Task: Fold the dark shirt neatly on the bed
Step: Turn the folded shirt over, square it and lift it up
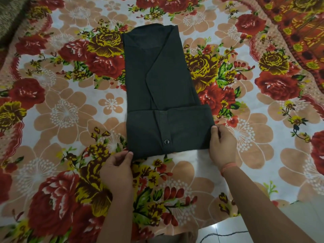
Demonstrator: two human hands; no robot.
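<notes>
We are pinching the dark shirt's (157, 85) near end in both grips, left hand (117, 167) at one corner, right hand (222, 146) at the other. It is lying on the bed (66, 113) as a long strip running straight away from the grips, both hands equally near, so the fold is probably heading forward.

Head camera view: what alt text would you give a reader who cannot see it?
A dark shirt, folded into a narrow strip with its bottom turned up, lies on a floral bedspread. The left hand and right hand hold the near corners of that fold.
</notes>
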